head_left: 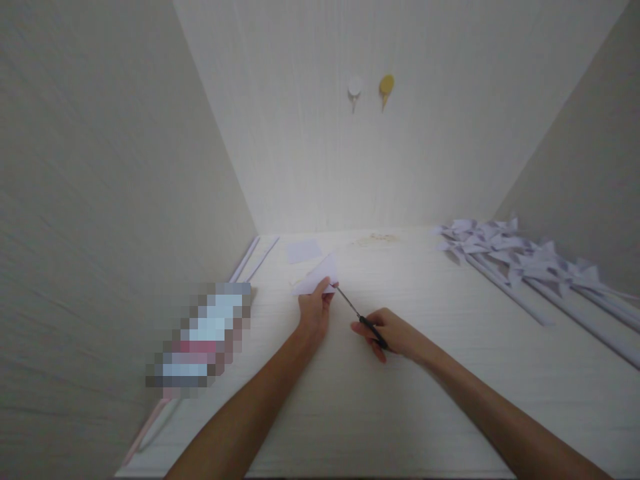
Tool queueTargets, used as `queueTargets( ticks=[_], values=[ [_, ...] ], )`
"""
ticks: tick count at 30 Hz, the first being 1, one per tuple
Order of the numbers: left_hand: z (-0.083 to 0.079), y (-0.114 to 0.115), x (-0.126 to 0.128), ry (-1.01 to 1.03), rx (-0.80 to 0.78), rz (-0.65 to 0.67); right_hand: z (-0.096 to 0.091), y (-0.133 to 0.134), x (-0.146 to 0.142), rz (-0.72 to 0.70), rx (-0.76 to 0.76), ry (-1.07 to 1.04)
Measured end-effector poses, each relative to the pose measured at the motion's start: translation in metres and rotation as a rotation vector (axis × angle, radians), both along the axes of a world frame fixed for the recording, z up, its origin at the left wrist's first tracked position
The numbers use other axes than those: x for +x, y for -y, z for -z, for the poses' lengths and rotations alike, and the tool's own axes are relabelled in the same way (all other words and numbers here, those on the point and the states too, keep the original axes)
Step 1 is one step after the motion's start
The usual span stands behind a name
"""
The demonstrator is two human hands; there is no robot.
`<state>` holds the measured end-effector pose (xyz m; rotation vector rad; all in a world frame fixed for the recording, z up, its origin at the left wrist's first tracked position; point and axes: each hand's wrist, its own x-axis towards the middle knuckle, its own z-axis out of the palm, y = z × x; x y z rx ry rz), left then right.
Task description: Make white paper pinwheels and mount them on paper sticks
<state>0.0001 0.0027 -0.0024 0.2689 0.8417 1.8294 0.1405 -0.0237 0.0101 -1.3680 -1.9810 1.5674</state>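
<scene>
My left hand [316,308] pinches a folded white sheet of paper [320,272], its pointed corner standing up above the fingers. In my right hand [390,330] are scissors with black handles [373,331] and a slim metal blade [347,299]. The blade tip meets the lower right edge of the paper, close to my left fingertips; whether it is cutting there I cannot tell. Behind the left hand, a flat square of white paper [304,251] lies on the white surface.
Several white paper pinwheels [520,253] on rolled paper sticks [570,313] lie at the right. At the left are thin paper sticks [245,259] and a blurred-out device [205,340] with a pink cable [145,430]. Two hooks, white [355,87] and yellow [387,85], are on the back wall.
</scene>
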Motion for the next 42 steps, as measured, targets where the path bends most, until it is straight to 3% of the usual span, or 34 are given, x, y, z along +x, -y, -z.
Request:
queueTargets(
  ticks=[21,31,33,38,42],
  values=[
    [0.000,-0.001,0.000,-0.035,0.017,0.008,0.013,-0.005,0.003,-0.027,0.102,0.057],
    [0.001,-0.003,-0.002,-0.020,-0.008,-0.023,0.007,-0.002,0.004,-0.041,0.091,-0.008],
    [0.003,-0.003,-0.003,-0.067,0.011,-0.009,0.006,-0.002,0.002,0.040,0.094,-0.085],
    [0.008,0.004,0.002,-0.405,0.051,0.179,0.012,-0.008,-0.002,0.467,0.141,-0.446],
    [0.005,0.015,0.009,-0.665,0.097,0.277,0.018,-0.013,-0.001,0.626,0.177,-0.650]
  ],
)
